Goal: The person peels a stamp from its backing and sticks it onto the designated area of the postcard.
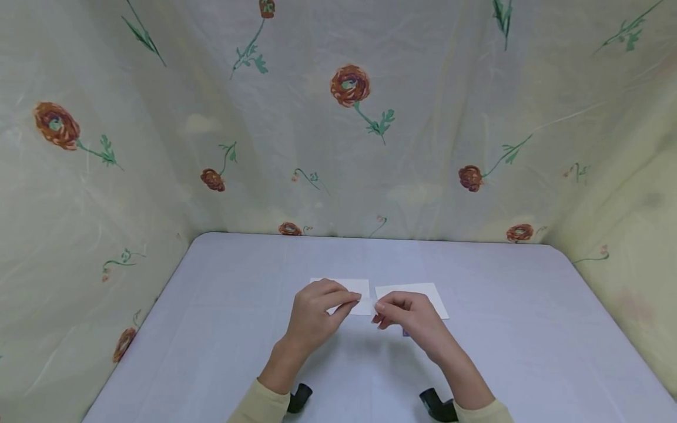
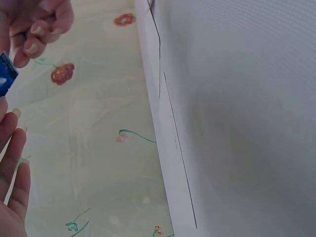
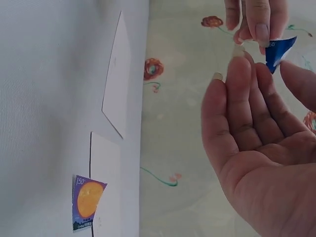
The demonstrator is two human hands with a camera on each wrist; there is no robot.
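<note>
A small blue stamp [image 3: 279, 52] with perforated edges is up off the table between my two hands. My left hand [image 1: 321, 308] pinches its upper edge, thumb and index fingertips together. At the lower corner, my right hand [image 1: 409, 314] pinches it between thumb and index finger, the other fingers loosely bent. Part of the blue stamp [image 2: 6, 74] also shows at the left wrist view's edge; in the head view it does not stand out. A second stamp [image 3: 88, 202], purple with an orange disc, lies against a white card, mostly hidden under my right hand in the head view.
Two white cards lie side by side on the white table [image 1: 238, 282], a left card [image 1: 357, 286] and a right card [image 1: 436, 302], both partly behind my hands. A flowered curtain [image 1: 412, 147] hangs around the back and sides. Dark wrist devices [image 1: 439, 405] sit at my sleeves.
</note>
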